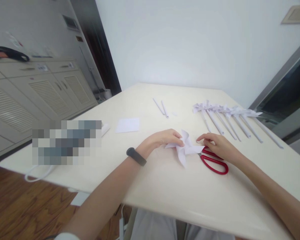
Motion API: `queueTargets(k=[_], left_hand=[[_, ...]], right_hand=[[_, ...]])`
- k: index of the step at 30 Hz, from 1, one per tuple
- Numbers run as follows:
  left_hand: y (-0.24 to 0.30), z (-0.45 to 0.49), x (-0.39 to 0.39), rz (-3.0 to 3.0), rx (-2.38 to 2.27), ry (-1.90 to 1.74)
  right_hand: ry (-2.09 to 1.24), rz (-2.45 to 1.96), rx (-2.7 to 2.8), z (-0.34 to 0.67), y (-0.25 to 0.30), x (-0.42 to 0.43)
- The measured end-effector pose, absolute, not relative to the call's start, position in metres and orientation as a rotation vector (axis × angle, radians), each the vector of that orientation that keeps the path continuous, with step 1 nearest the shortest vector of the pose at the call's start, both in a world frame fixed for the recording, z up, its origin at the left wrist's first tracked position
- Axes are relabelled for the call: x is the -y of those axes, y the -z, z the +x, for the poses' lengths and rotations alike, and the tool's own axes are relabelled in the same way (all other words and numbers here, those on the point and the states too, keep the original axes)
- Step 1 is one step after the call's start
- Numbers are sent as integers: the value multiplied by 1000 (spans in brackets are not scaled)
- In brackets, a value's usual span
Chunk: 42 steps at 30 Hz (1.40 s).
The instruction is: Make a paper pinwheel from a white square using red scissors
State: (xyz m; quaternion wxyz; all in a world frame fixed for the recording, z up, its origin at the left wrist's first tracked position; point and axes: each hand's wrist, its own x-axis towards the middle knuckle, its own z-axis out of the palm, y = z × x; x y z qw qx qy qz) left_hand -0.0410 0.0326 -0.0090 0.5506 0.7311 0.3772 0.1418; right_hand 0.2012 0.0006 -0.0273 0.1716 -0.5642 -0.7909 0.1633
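My left hand (168, 138), with a dark band on its wrist, is closed on a white paper pinwheel (186, 148). The pinwheel's folded blades spread out just above the table, and part of it is hidden by my fingers. To its right, my right hand (217, 145) hovers low over the handles of red-handled scissors (215, 163). Its index finger reaches toward the pinwheel, thumb apart from it, and I make out nothing held between them. The scissors' blades are mostly hidden under the pinwheel.
Several paper pinwheels on rolled sticks (227, 111) lie in a row at the right. Two loose paper tubes (162, 107) and a paper sheet (128, 125) lie farther back on the white table (144, 180). A blurred-out object (67, 141) sits at the left, with a white cable (37, 178).
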Motion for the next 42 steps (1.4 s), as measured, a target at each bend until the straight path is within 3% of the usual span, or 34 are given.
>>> queueTargets(k=[15,42], left_hand=[[17,-38,-35,1791,-883,-254],[9,-41,-33,1661,-787,-12]], right_hand=[[-151,-1533,2441,193,33,6],[-246,-1436,2253,189,44,-2]])
